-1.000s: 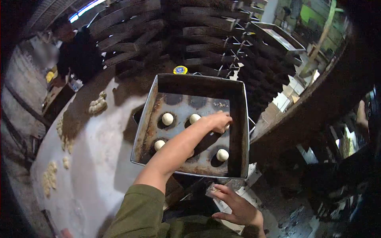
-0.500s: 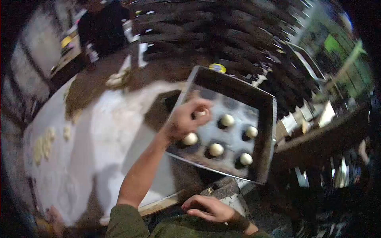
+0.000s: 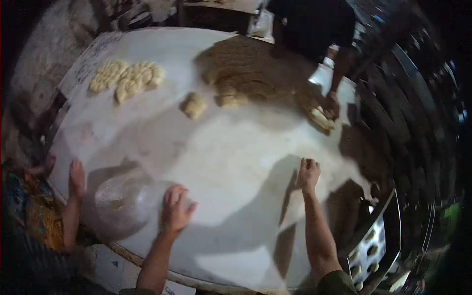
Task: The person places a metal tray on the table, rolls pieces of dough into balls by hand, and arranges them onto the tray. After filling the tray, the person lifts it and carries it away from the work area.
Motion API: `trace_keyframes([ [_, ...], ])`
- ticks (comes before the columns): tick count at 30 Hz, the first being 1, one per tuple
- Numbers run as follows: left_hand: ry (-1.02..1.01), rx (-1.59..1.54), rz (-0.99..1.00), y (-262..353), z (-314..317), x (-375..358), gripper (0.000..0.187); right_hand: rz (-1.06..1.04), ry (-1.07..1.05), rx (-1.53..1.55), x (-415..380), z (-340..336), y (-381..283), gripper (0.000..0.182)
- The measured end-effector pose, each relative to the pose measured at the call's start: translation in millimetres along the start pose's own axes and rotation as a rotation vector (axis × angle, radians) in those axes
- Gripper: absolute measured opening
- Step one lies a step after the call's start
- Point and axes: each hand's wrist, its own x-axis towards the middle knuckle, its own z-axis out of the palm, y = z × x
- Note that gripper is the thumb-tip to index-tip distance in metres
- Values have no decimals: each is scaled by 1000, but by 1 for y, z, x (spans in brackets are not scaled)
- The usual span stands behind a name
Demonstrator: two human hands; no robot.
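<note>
My left hand (image 3: 178, 209) is over the floured table, close to a clear plastic bag or sheet (image 3: 123, 199). Its fingers are bent and the thumb stands apart; I see nothing held in it. Farther right and forward, my right hand (image 3: 309, 172) is closed low at the tabletop. Whatever its fingers may hold is hidden. To the right of that arm is a metal baking tray (image 3: 396, 231), seen at a slant, with several round dough balls (image 3: 372, 250) in it.
Several dough pieces (image 3: 140, 78) lie at the far left of the white table (image 3: 221, 162), and single lumps (image 3: 195, 105) nearer the middle. Across the table, a person's hand (image 3: 330, 108) touches dough (image 3: 322, 120). Another person's hand (image 3: 76, 176) is at the left edge.
My view has swung left from the tray to the table. My left hand has left the tray, where it was at a dough ball. My right hand has reached forward over the table.
</note>
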Motion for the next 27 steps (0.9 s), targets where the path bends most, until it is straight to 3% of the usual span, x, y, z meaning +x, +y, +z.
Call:
trace_keyframes([
  [1,-34,0,-59,10,-9,6,47,25,-92,173,17,17,-27,29],
  [2,18,-29,12,5,-4,10,49,-145,-65,83,37,59,-34,32],
  [3,19,30,33,5,-2,11,51,-140,-152,-104,55,82,-69,39],
  [4,19,95,66,5,-3,15,53,69,-170,-81,60,86,-129,46],
  [7,-6,16,41,-7,-2,16,55,366,-295,32,119,162,-205,62],
  [8,-20,-24,49,-10,-5,17,56,339,-324,42,123,184,-230,62],
  [9,-2,-64,3,-9,2,14,56,302,-372,-159,123,203,-248,65],
  [12,1,-109,-31,-12,11,12,56,248,-266,-174,88,227,-269,67],
  [14,8,-110,-1,-13,9,10,57,-8,50,487,80,285,-236,49],
  [16,1,-91,-1,-12,4,11,54,-86,-87,679,72,267,-224,42],
  [17,-6,-38,11,-10,1,12,53,-20,-383,523,54,224,-209,42],
  [19,28,-51,32,-13,4,10,52,52,-413,1222,-12,172,-172,31],
  [20,48,-66,42,-11,4,8,51,201,-667,1251,-48,115,-157,38],
  [22,149,-158,97,-2,-5,9,41,431,-709,1240,-127,36,-130,46],
  [25,241,-420,2,16,18,-16,37,618,-619,1207,-233,-73,-112,53],
  [26,204,-681,69,49,28,-40,37,651,-584,1203,-262,-95,-102,50],
  [27,153,-967,130,82,38,-63,37,485,-532,1199,-288,-103,-87,45],
])
